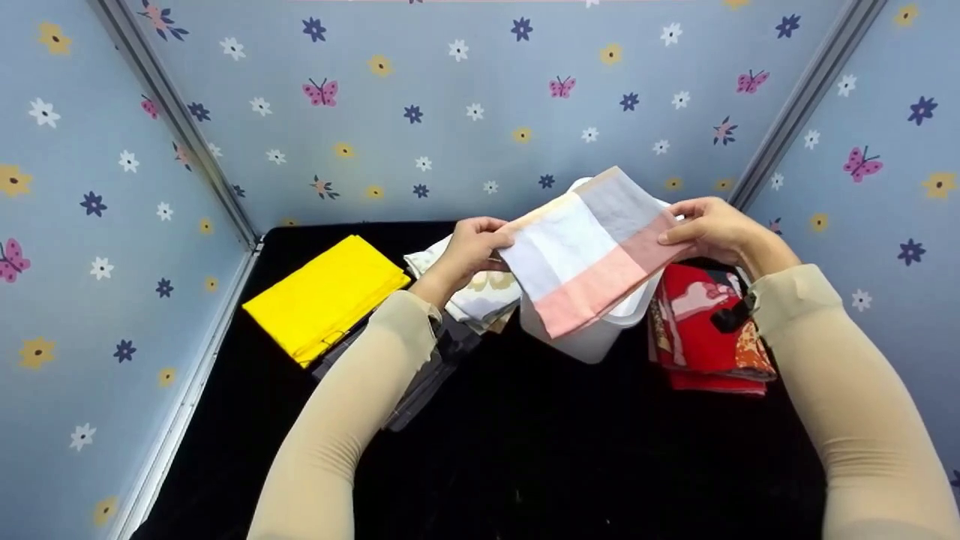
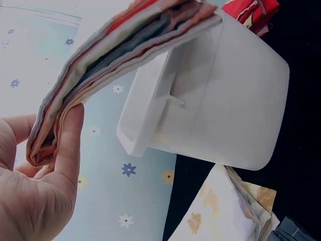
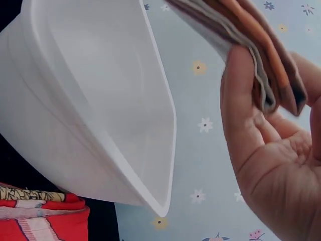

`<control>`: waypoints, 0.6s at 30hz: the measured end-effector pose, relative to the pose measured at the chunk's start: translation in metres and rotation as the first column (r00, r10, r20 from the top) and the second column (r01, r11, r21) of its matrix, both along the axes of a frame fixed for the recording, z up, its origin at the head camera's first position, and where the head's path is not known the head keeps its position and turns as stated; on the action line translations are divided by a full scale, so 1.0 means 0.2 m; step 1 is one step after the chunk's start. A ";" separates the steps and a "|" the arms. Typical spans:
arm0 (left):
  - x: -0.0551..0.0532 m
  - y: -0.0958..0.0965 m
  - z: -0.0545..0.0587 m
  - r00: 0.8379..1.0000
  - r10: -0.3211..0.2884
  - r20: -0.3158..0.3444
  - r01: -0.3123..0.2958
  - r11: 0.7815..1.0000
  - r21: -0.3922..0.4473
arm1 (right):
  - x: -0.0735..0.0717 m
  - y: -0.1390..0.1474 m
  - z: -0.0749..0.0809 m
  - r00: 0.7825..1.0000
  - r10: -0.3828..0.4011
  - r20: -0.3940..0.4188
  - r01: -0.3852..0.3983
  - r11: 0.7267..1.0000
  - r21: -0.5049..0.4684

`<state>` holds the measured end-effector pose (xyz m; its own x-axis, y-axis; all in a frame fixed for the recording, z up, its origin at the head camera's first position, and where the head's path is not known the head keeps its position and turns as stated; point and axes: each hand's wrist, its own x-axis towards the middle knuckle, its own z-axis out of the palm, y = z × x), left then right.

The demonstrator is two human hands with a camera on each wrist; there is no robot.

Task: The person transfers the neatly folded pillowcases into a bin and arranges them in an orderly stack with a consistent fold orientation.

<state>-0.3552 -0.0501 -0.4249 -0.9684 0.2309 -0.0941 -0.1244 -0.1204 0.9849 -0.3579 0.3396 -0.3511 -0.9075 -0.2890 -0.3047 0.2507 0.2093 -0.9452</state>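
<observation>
A folded cloth (image 1: pixel 577 251) with pink, white, grey and cream blocks is held up by both hands, tilted, above a white plastic bin (image 1: pixel 581 345). My left hand (image 1: pixel 469 251) pinches its left end, thumb on top; in the left wrist view the cloth's stacked layers (image 2: pixel 105 65) show edge-on between thumb and fingers. The right end is gripped by my right hand (image 1: pixel 709 229), thumb over the top face. In the right wrist view the bin's interior (image 3: pixel 115 85) is visible below and beside the cloth (image 3: pixel 266 55). The cloth hides much of the bin's opening in the head view.
A yellow folded cloth (image 1: pixel 330 296) lies at the left, over dark grey folded cloth (image 1: pixel 420 397). White patterned cloth (image 1: pixel 487 296) sits left of the bin. Red patterned folded cloth (image 1: pixel 705 330) lies right of it. Flowered panels (image 1: pixel 450 112) enclose the black table surface (image 1: pixel 570 450).
</observation>
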 end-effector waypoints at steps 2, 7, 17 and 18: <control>0.00 0.01 0.00 1.000 -0.001 -0.017 0.001 1.000 0.002 | 0.00 0.00 0.01 0.998 -0.055 -0.015 0.055 0.998 0.008; -0.01 0.03 0.01 0.999 -0.005 -0.051 0.005 1.000 0.004 | -0.02 0.00 0.04 0.978 -0.200 -0.063 0.200 0.980 -0.011; 0.00 0.10 0.03 0.997 0.003 -0.078 -0.004 1.000 -0.016 | -0.06 0.00 0.06 0.931 -0.342 -0.130 0.333 0.939 -0.086; 0.00 0.11 0.03 0.997 0.006 -0.076 -0.007 1.000 -0.017 | -0.07 0.00 0.06 0.926 -0.354 -0.131 0.343 0.934 -0.095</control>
